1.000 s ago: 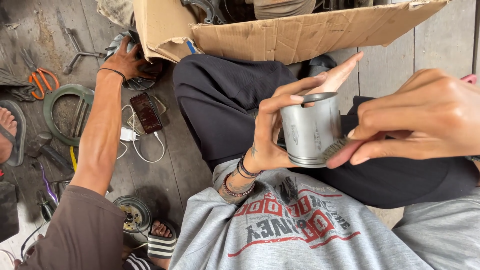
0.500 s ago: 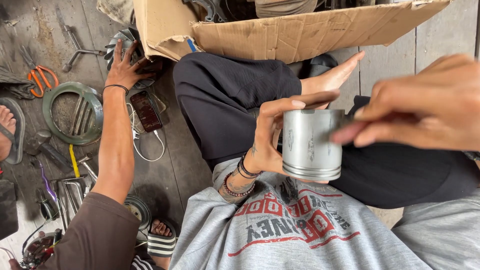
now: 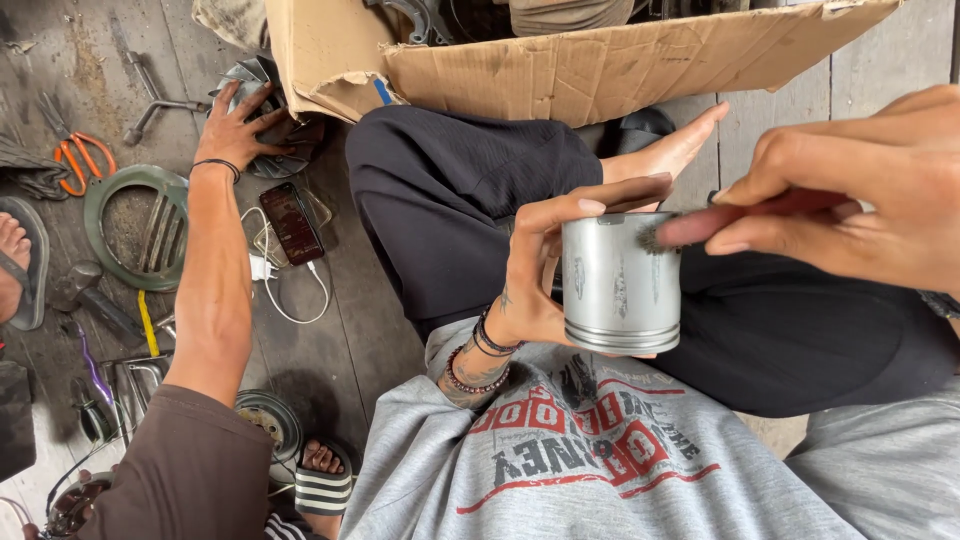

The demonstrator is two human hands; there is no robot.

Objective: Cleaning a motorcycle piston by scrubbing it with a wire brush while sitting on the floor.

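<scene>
Piston (image 3: 620, 285): upright metal cylinder above the lap, near the camera.
Left hand (image 3: 545, 265): clasped around the piston's side.
Right hand (image 3: 870, 185): pinching a small brush (image 3: 700, 225), bristles touching the piston's upper edge.
Cardboard box (image 3: 600, 65): beyond the piston.
Co-worker's hand (image 3: 243, 125): far left of the piston, resting on a dark metal part.
</scene>
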